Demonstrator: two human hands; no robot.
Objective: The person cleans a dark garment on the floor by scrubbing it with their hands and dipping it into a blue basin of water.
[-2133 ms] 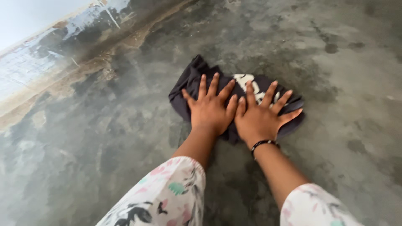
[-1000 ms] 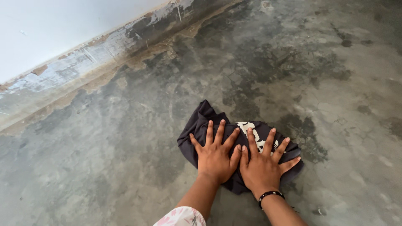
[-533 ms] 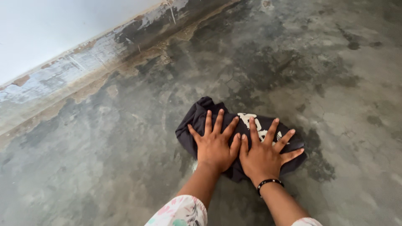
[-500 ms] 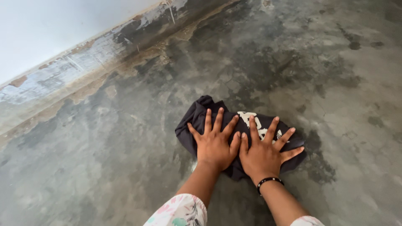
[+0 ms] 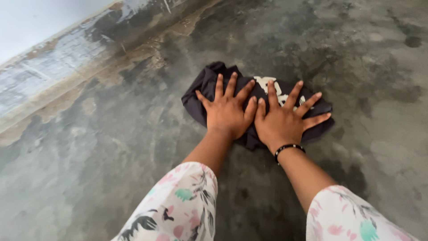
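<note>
Pressing flat, the left hand (image 5: 228, 115) and right hand (image 5: 285, 122) lie side by side, fingers spread wide and holding nothing, on a dark cloth (image 5: 205, 87) on the concrete floor (image 5: 89, 178). Darker patches near the cloth look damp; the wall edge (image 5: 53, 85) runs left, with open floor on the right.

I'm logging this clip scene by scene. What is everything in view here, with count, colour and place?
cloth: one, dark with a white print, bunched on the floor under both hands
floor: one, grey concrete with damp dark patches, fills most of the view
wall base: one, pale and worn, upper left
bracelet: one, black, on the right wrist
sleeves: two, white with a floral print, bottom edge
left hand: one, flat on the cloth, fingers spread
right hand: one, flat on the cloth beside the left
</note>
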